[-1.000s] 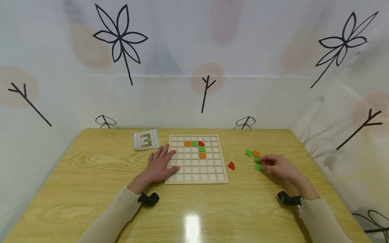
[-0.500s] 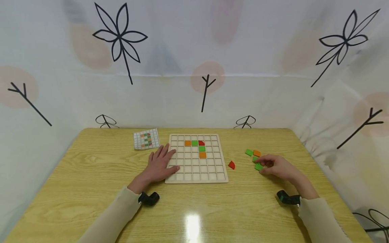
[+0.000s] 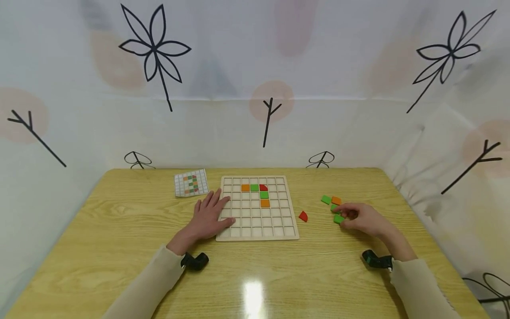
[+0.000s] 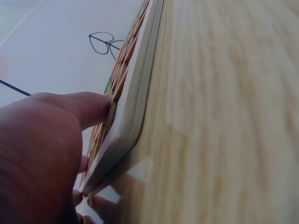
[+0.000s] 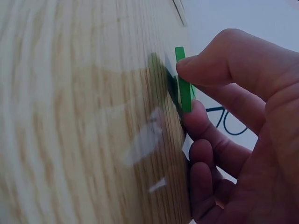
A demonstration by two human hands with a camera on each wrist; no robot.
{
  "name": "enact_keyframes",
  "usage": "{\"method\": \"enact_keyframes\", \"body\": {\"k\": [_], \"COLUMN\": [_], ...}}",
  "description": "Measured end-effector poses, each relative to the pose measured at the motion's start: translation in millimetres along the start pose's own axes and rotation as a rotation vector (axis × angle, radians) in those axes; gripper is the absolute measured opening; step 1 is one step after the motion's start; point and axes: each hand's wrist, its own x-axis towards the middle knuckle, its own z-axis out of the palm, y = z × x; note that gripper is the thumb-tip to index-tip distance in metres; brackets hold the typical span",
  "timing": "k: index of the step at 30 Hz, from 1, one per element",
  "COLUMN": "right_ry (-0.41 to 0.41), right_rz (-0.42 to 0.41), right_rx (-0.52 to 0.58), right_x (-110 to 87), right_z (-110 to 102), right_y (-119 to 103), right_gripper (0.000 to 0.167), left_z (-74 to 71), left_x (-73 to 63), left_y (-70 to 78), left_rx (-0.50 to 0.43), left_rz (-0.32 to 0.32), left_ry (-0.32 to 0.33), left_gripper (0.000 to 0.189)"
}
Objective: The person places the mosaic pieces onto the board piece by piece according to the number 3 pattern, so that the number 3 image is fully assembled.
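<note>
My left hand [image 3: 207, 217] lies with spread fingers over the left edge of a wooden grid board [image 3: 252, 232]. In the left wrist view its thumb [image 4: 93, 108] rests on the board's rim. Set in the grid are orange, green and red tiles, among them a red quarter-circle [image 3: 263, 188]. My right hand [image 3: 368, 219] pinches a small green square tile [image 5: 183, 81] between thumb and fingers; the right wrist view shows it tipped just off the tabletop. Beside those fingers lie another green tile [image 3: 334, 207], an orange tile [image 3: 336, 200] and a farther green tile [image 3: 326, 200].
A loose red quarter-circle tile [image 3: 303, 216] lies between the board and my right hand. Behind my left hand is a printed pattern card [image 3: 191, 183] with a coloured grid. A patterned white cloth [image 3: 223, 133] stands behind the wooden table [image 3: 311, 274].
My right thumb and fingers have shifted slightly around the green tile by the thumb, which shows more now. The left hand and board stay in place.
</note>
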Motion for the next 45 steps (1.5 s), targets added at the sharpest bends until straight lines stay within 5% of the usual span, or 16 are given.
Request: {"method": "enact_keyframes", "body": {"k": [29, 45], "right_ry": [0.033, 0.054], "right_rz": [0.002, -0.08], "right_rx": [-0.028, -0.121], "right_x": [-1.4, 13.1], "right_z": [1, 12], "right_y": [-8, -23], "right_gripper": [0.032, 0.029], "left_z": [-0.7, -0.5], "left_x": [-1.2, -1.9], "left_y": [0.2, 0.0], "left_rx": [-0.021, -0.015], "left_rz": [0.0, 0.004], "left_ry": [-0.002, 0.011], "left_gripper": [0.071, 0.071]}}
